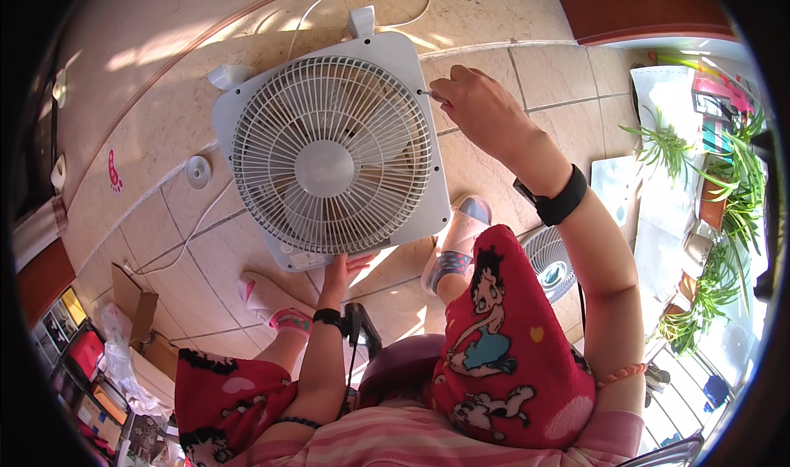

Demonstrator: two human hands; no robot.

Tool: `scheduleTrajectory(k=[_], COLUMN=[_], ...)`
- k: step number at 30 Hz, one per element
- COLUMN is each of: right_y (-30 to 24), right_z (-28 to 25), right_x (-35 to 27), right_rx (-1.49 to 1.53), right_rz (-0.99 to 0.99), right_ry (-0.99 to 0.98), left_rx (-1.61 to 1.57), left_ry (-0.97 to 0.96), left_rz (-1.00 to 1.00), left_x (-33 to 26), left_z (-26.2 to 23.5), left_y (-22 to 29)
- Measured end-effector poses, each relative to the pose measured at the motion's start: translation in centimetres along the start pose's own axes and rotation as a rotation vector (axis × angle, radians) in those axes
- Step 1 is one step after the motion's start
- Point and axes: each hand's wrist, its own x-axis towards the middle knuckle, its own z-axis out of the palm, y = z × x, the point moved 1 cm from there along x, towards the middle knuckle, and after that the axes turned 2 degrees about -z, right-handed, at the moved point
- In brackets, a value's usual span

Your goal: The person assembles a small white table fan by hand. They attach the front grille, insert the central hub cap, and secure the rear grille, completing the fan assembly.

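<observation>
A white box fan (403, 51) with a round wire grille and a pale round hub is in front of me, its grille facing up toward me. At the fan's near edge my left hand (339, 271) holds the housing from below, some fingers hidden beneath it. My right hand (477, 101) is closed in a pinch beside the fan's upper right edge. Between its fingertips is a thin, dark-tipped tool (425, 93), its tip at a small hole in the frame; the handle is hidden in my grip. Two white feet (361, 21) stick out from the fan's far side.
A white cord (193, 235) runs over the tiled floor at left, near a small white round piece (197, 172). Another round fan grille (550, 261) lies by my right knee. Potted plants (712, 212) line the right side. An opened cardboard box (136, 306) stands at lower left.
</observation>
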Motion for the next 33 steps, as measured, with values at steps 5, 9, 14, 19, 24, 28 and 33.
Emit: scheduleTrajectory(k=[5,9,14,19,24,28,33], right_y=[-0.8,-1.8,-0.6,-1.8,-0.5,-0.8,-1.5], right_z=[0.5,0.8,-0.4,0.1,0.0,-0.4,-0.5], right_x=[0.4,0.8,2.9,1.3,1.1,1.0,1.4], right_rx=[-0.035,-0.07,-0.179,-0.391,-0.172,-0.117,-0.187], right_rz=[0.133,0.245,0.437,0.141,-0.101,0.008,0.194], right_ry=[-0.253,-0.398,-0.352,-0.236,-0.039,-0.129,-0.179], left_rx=[-0.019,-0.023,-0.034,-0.043,-0.033,-0.028,-0.028], left_ry=[0.003,-0.036,0.05,0.041,0.039,0.034,0.038], left_rz=[-0.008,-0.037,-0.062,-0.038,-0.035,-0.035,-0.027], left_x=[-0.5,-0.6,-0.4,-0.5,-0.3,-0.3,-0.2], left_z=[0.4,0.3,0.4,0.9,0.7,0.6,0.4], left_y=[-0.5,-0.4,0.4,0.5,0.6,0.5,0.3])
